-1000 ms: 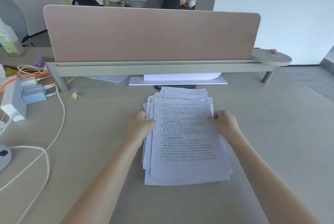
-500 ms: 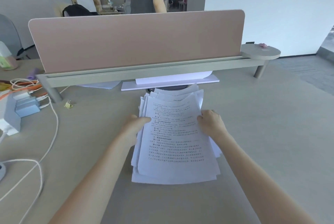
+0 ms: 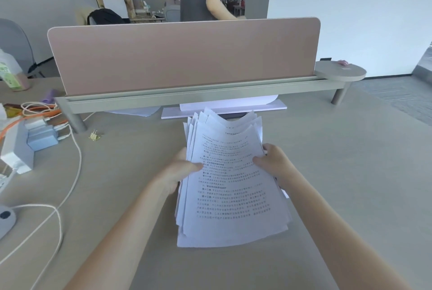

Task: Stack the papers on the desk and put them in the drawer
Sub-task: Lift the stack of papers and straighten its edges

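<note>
You are at the stacking step: the sheaf of printed papers (image 3: 231, 179) is gathered but not squared, its edges fanned and offset, most visibly along the left side and far end. It sits at the centre of the desk (image 3: 339, 172), its near end apparently resting on the surface and its far end raised and bowed. Your left hand (image 3: 180, 170) pinches the left edge, thumb on the top sheet, fingers hidden beneath. Your right hand (image 3: 272, 161) clamps the right edge likewise. Both forearms reach straight forward. Next, in my judgement, tap the edges flush. No drawer is in view; you must locate it.
</note>
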Tool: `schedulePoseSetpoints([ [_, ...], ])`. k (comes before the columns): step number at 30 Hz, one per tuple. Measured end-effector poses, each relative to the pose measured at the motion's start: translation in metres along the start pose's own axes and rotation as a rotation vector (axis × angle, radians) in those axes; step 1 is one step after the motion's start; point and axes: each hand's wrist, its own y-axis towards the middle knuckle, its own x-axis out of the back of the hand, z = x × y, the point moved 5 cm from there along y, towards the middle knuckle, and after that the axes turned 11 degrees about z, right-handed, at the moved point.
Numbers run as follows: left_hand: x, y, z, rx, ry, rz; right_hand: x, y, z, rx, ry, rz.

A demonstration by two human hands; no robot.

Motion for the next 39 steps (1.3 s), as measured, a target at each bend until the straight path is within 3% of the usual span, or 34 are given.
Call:
schedulePoseSetpoints([
  [7, 0.018, -0.014, -0.011, -0.090, -0.133, -0.115, 0.012, -0.015, 0.008, 0.080, 0.375, -0.006],
  [20, 0.030, -0.076, -0.101, -0.561, -0.158, -0.258, 0.042, -0.088, 0.105, 0.516, 0.383, -0.181],
  [39, 0.021, -0.084, -0.082, -0.562, -0.223, -0.229, 0.033, -0.096, 0.117, 0.618, 0.433, -0.170],
])
